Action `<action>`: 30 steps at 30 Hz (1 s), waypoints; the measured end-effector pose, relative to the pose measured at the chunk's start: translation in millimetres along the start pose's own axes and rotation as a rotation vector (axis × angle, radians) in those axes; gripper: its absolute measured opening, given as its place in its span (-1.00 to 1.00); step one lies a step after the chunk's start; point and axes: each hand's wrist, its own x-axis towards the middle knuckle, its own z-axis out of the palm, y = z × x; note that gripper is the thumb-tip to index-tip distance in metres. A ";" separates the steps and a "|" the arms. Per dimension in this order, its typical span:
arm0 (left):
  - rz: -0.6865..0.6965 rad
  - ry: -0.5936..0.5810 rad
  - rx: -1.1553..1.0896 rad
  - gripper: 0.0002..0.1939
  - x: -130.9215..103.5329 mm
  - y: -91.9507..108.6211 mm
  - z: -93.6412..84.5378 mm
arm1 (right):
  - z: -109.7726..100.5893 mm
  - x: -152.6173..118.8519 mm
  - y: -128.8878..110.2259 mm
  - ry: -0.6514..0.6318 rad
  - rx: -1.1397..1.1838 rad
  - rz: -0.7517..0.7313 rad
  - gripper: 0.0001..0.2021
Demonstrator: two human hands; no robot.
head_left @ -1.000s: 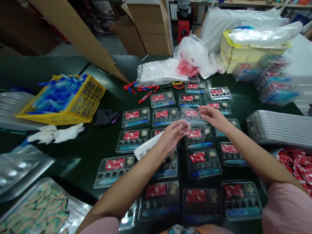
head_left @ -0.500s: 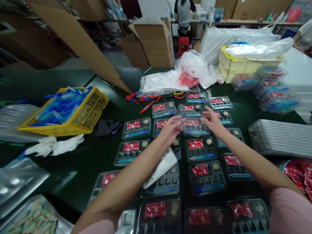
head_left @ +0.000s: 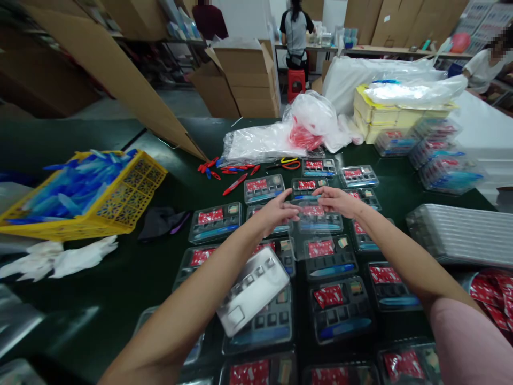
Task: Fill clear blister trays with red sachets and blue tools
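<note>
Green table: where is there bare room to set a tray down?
Bare green table lies between the white gloves, the black cloth and the leftmost blister trays. Another strip runs behind the yellow basket. Around both hands, trays are packed edge to edge.

Both hands now reach farther up the table: the left hand (head_left: 276,213) and right hand (head_left: 337,200) lower the clear lid (head_left: 319,218), before held in the air, onto a filled tray just below the scissors (head_left: 289,162).
</note>
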 end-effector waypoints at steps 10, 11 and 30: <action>0.238 0.197 0.090 -0.25 -19.4 -2.2 -13.7 | -52.9 66.8 13.8 0.778 0.443 0.132 -0.60; 0.243 0.191 0.098 -0.26 -21.1 -3.5 -14.0 | -53.6 72.7 15.7 0.800 0.442 0.135 -0.60; 0.254 0.200 0.165 -0.42 -54.2 -11.6 -26.9 | -60.7 144.1 36.6 1.019 0.109 0.128 -0.53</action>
